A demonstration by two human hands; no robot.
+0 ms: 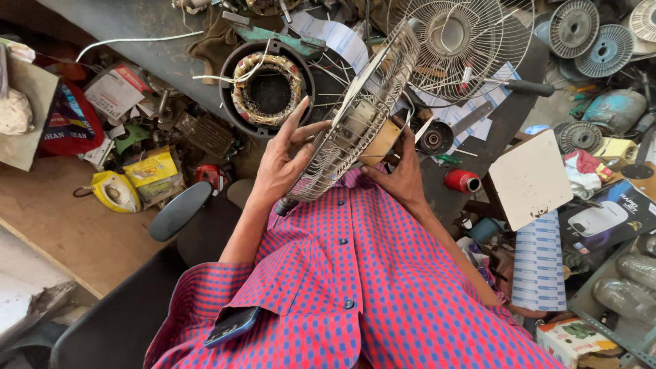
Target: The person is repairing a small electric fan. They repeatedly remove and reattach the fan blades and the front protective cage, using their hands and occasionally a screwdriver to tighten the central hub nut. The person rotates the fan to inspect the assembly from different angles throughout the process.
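Observation:
A round wire fan guard [359, 116] stands on edge above my lap, tilted, seen nearly side-on. My left hand [283, 160] holds its near left rim, fingers spread along the wires. My right hand [400, 174] grips the guard from the right side, fingers curled behind it near a tan part at the hub. Below is my red and blue checked shirt [355, 287] with a dark phone [232, 326] in its pocket.
A dark workbench [178, 61] holds a motor stator with copper windings [268, 89], another wire fan guard [461, 41], a red cylinder [463, 181], paper sheets and tools. Clutter and bags lie on the left, boxes and spools on the right. A black chair armrest [179, 210] sits by my left elbow.

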